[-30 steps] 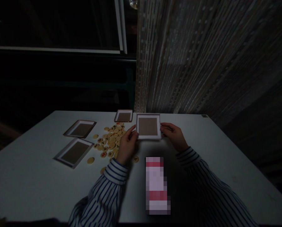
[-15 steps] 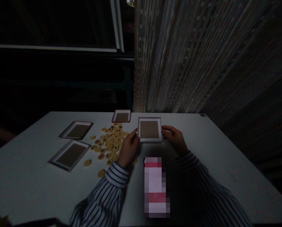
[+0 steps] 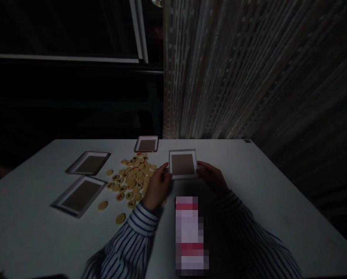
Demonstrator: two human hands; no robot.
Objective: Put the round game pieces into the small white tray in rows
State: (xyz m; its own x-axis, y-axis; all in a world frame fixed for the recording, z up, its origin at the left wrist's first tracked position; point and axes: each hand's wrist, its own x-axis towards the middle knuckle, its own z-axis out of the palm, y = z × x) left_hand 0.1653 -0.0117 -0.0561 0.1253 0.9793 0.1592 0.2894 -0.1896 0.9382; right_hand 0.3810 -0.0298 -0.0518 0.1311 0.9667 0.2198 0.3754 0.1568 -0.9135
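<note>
Pinching a shallow, white-edged tray (image 3: pixel 182 164) with left hand (image 3: pixel 158 186) at its left edge and right hand (image 3: pixel 214 179) at its right, toward the far middle of a white table (image 3: pixel 266 221); cannot tell whether lifted. Looks light, stiff, perhaps easily bent; best gripped by opposite side rims. To the left, loose round discs (image 3: pixel 132 183), some with red or black characters too small to read; farther left and far, three similar trays (image 3: pixel 82 195). Near, between striped sleeves (image 3: pixel 123 240), a pixelated pink-and-red object (image 3: pixel 187 226), unreadable.

Nearer than the tray (image 3: pixel 182 164), pixelation is masking an oblong (image 3: pixel 187 232); near-left of the tray, the left hand (image 3: pixel 157 186) is partly hiding a disc (image 3: pixel 164 202); beyond the tray, the top edge is cropping a curtain (image 3: pixel 208 69).
</note>
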